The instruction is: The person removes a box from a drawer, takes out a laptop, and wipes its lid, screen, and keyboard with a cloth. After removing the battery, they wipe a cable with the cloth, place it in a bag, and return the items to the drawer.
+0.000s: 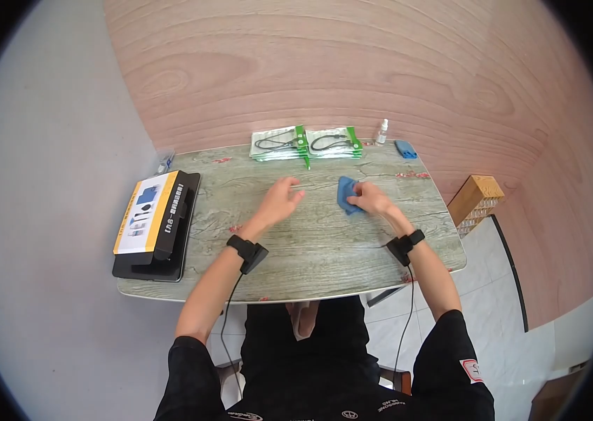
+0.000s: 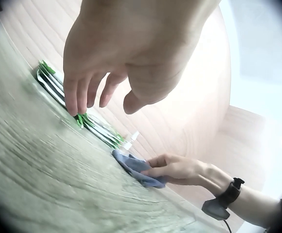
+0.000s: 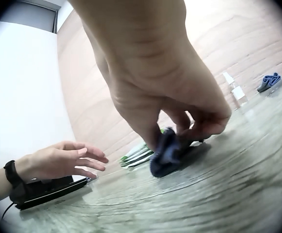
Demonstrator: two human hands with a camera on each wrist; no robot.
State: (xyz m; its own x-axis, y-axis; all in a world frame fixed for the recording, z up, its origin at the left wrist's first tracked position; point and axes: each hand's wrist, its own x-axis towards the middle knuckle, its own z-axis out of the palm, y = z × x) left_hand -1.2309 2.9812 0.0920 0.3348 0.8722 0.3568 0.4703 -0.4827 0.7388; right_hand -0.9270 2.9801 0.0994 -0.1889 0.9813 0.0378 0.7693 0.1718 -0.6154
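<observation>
A blue cloth [image 1: 347,195] lies on the right half of the table [image 1: 296,245], pinched by the right hand [image 1: 375,200] between thumb and fingers. In the right wrist view the cloth [image 3: 166,156] stands bunched under that hand [image 3: 165,92], some fingertips hidden. The left hand [image 1: 279,202] hovers over the middle of the table with nothing in it, fingers relaxed and apart. From the left wrist the fingers of that hand [image 2: 121,58] hang loosely, while the cloth [image 2: 138,170] shows beneath the right hand [image 2: 175,169].
Two stacks of green-and-white packets [image 1: 279,144] with dark cables lie at the back edge. Right of them are a small spray bottle [image 1: 382,132] and a folded blue item [image 1: 405,149]. A black case with a printed box [image 1: 145,214] occupies the left side. A wooden rack [image 1: 475,200] stands beyond the right edge.
</observation>
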